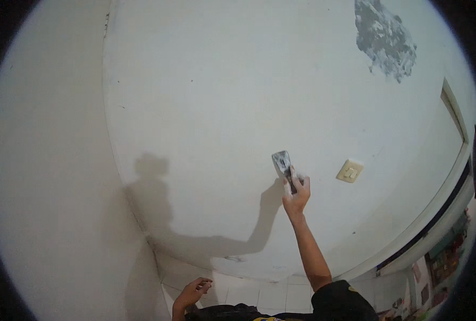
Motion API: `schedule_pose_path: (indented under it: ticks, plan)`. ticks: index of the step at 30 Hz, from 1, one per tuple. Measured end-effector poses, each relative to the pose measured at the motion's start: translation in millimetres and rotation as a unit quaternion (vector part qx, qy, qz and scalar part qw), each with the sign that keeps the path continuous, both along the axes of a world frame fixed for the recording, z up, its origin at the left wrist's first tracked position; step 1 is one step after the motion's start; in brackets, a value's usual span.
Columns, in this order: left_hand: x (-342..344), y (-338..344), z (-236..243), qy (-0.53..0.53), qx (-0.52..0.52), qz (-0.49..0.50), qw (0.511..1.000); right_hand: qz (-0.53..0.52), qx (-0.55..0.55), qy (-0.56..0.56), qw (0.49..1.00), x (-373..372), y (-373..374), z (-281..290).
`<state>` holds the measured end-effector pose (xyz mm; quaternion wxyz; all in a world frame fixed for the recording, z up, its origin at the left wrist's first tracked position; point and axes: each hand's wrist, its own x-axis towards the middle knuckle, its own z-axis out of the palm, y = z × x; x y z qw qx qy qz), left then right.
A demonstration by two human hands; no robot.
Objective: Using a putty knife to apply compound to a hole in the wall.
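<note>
My right hand [297, 197] is raised against the white wall [238, 123], with white powder or paste on its fingers. Closed round a putty knife [282, 160], it points the tool's broad, white-smeared blade upward near the wall. Fingers cover most of the handle, and whether the blade touches the wall cannot be told. Low at the left, my left hand [194, 291] hangs with its fingers apart and slightly bent, nothing visible in it.
A cream light switch [350, 171] sits on the wall, right of my right hand. Higher up is a rough grey patch [386, 40] with white smears. A wall corner runs down the left side. Pale floor tiles [243, 294] lie below; a doorway edge [454, 109] stands at the right.
</note>
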<state>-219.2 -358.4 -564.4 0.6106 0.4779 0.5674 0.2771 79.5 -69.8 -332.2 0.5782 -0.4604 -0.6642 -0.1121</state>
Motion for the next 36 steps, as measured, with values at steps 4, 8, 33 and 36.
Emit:
schedule_pose_path:
  ticks: [4, 8, 33, 36]
  plan:
    - [7, 12, 1, -0.012, 0.002, 0.019, 1.0, -0.001, -0.001, -0.021, 1.0, -14, 4, 5]
    - [26, 21, 1, 0.008, 0.021, -0.054, 0.998, 0.008, -0.012, -0.069, 0.997, -18, 0, 7]
    - [46, 48, -33, 0.07, 0.04, -0.136, 0.987, 0.022, 0.019, 0.008, 1.0, -68, 18, 42]
    - [43, 48, -39, 0.06, 0.06, -0.134, 0.987, 0.024, 0.002, 0.022, 0.999, -74, 18, 38]
